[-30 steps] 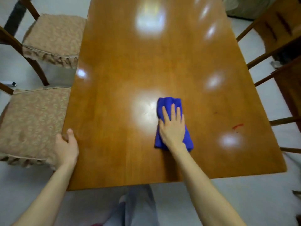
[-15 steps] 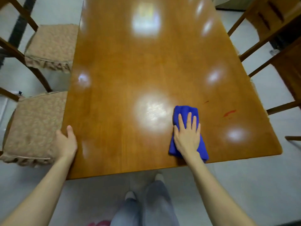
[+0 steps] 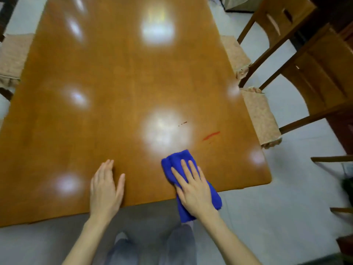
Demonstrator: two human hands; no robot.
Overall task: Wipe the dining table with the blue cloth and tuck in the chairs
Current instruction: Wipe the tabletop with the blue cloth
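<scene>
Pressing flat on the blue cloth (image 3: 178,161), the right hand (image 3: 194,190) lay with fingers spread at the near edge of the desk (image 3: 114,92), gripping nothing. The cloth was a soft, nappy fabric folded into a thick oblong; its long axis ran away from the person, tilted slightly left, its near end hanging past the desk's edge. The left hand (image 3: 105,188) rested open, palm down, on the glossy, orange-brown wood. A red streak (image 3: 211,135) marked the surface just beyond the cloth. Cushioned wooden chairs (image 3: 305,77) stood at right.
</scene>
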